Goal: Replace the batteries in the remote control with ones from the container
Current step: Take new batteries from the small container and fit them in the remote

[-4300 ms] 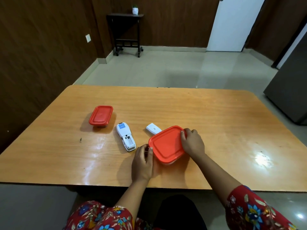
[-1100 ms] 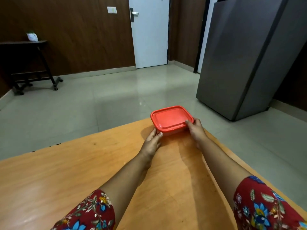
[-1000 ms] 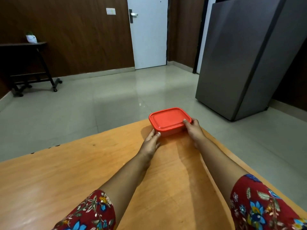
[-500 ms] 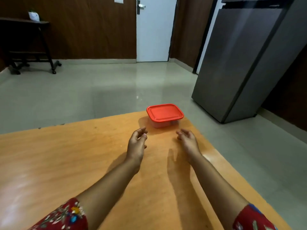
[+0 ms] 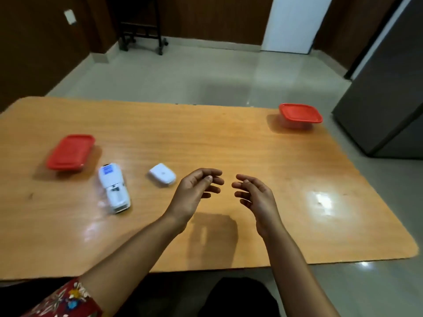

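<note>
A white remote control [image 5: 114, 188] lies back-up on the wooden table [image 5: 206, 138], its battery bay uncovered. Its white battery cover [image 5: 162, 173] lies just to the right. One red-lidded container [image 5: 71, 152] sits left of the remote. A second red-lidded container [image 5: 300, 115] stands at the table's far right corner. My left hand [image 5: 194, 193] and my right hand [image 5: 254, 195] hover side by side over the table's middle, fingers loosely curled, holding nothing.
A grey refrigerator [image 5: 389, 88] stands close beyond the table's right edge. A dark side table [image 5: 139, 30] is against the far wall, and a white door [image 5: 290, 24] is at the back. The tiled floor lies beyond the table.
Both hands let go of the red-lidded container at the far right corner and drew back to the middle. My view swung left, bringing the remote, cover and other container into sight.
</note>
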